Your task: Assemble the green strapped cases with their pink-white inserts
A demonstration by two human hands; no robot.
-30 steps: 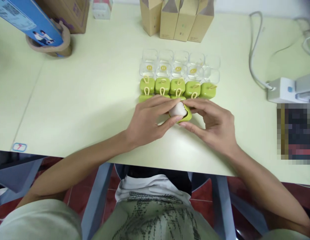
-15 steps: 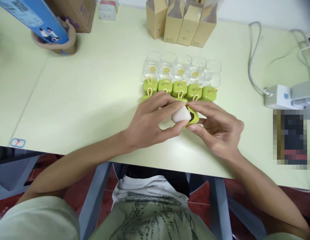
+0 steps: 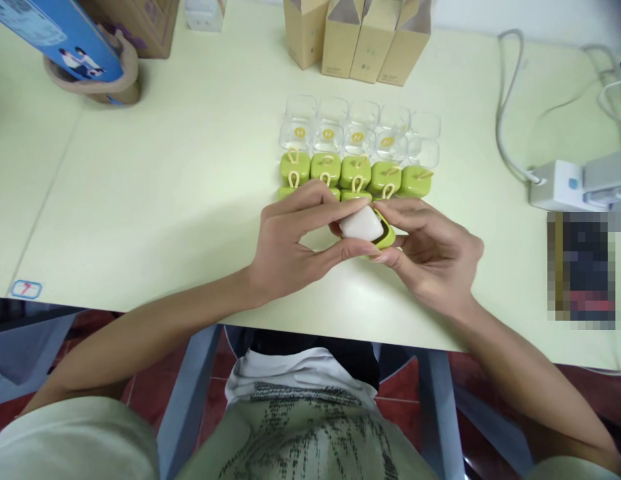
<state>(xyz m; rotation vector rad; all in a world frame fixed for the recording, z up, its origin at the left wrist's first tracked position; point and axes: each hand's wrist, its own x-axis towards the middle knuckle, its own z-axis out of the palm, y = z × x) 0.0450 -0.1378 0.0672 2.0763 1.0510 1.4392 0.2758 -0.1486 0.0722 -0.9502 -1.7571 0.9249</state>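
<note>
My left hand (image 3: 295,233) pinches a small white rounded case (image 3: 361,225) between thumb and fingers. Its right end sits partly inside a green hollow cover (image 3: 389,235), whose dark inside still shows along the edge. Fingertips and thumb of my right hand (image 3: 435,250) grip that cover from the right. Both hands meet just above the table. Right behind them stand rows of green rounded cases with yellow loops (image 3: 357,172); my fingers hide part of the front row.
Clear plastic boxes (image 3: 363,117), some with yellow round labels, line up behind the green cases. Tall open cardboard boxes (image 3: 343,50) stand farther back. A white power block (image 3: 555,190) with a cable is at right, beside a pixelated dark item (image 3: 587,267). At left is a brown holder (image 3: 133,70).
The white case and green cover have shifted slightly against each other, and the cover's opening has turned more upward. The whole view has moved a little.
</note>
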